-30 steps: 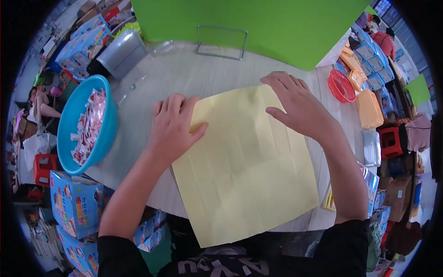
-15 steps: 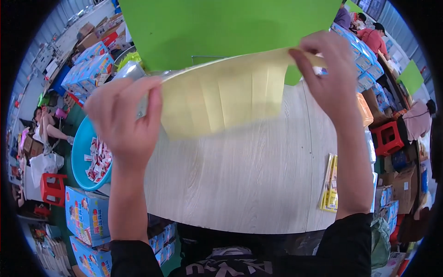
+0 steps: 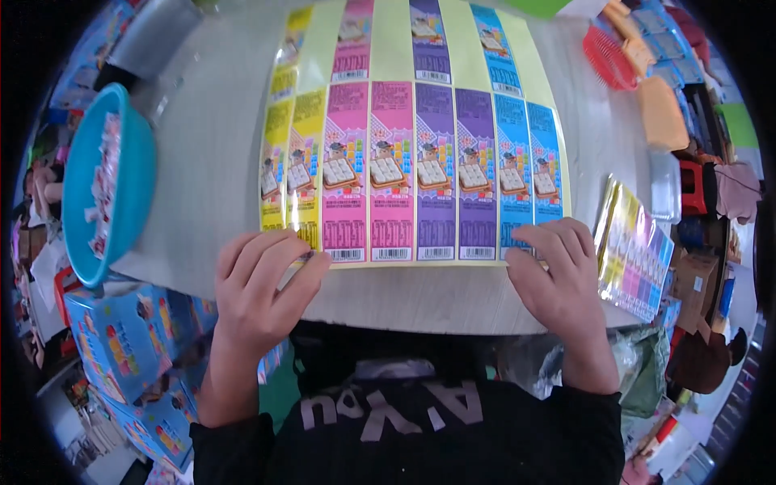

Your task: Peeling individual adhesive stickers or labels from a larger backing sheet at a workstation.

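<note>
A large sticker sheet (image 3: 394, 174) lies printed side up on the table in front of me. It carries upright labels in yellow, pink, purple and blue. Bare pale-yellow backing shows between labels in its far row; the near row is filled. My left hand (image 3: 263, 291) is closed on the sheet's near left corner, thumb by the edge and fingers bent over the yellow labels. At the near right corner, my right hand (image 3: 562, 271) pinches the edge beside the blue labels.
A turquoise basin (image 3: 133, 174) of small wrapped packets stands left. Right of the sheet lie a stack of printed label sheets (image 3: 634, 250), a red basket (image 3: 610, 58) and an orange block (image 3: 663, 115). Blue boxes (image 3: 121, 339) are stacked below left. The table's curved edge (image 3: 404, 323) is nearest me.
The sheet was held up over the table with its plain pale side showing; now it lies printed side up, nearer me. Both hands have come down to its near corners. My view has shifted.
</note>
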Action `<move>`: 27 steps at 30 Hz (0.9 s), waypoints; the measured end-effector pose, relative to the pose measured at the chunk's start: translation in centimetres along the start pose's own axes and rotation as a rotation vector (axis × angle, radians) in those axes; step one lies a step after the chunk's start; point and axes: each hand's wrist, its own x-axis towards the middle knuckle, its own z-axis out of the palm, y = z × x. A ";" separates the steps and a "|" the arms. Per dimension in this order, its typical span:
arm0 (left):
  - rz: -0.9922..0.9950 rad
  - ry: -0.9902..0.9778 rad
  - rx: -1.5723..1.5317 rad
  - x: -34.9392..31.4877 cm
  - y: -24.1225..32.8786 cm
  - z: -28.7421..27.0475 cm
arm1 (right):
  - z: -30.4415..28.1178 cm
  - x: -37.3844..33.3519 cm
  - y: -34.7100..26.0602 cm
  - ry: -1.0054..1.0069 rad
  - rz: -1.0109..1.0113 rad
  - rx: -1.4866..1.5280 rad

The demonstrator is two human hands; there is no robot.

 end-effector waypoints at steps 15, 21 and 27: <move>-0.094 -0.320 -0.118 -5.6 2.9 0.4 | 1.6 -3.2 -4.8 -0.334 0.216 0.316; -0.104 -0.183 0.049 -7.3 5.1 1.3 | 2.5 -4.5 -6.0 -0.297 0.191 0.310; -0.044 -0.231 -0.126 -3.4 9.4 3.5 | 3.2 -5.0 -5.4 -0.246 0.163 0.352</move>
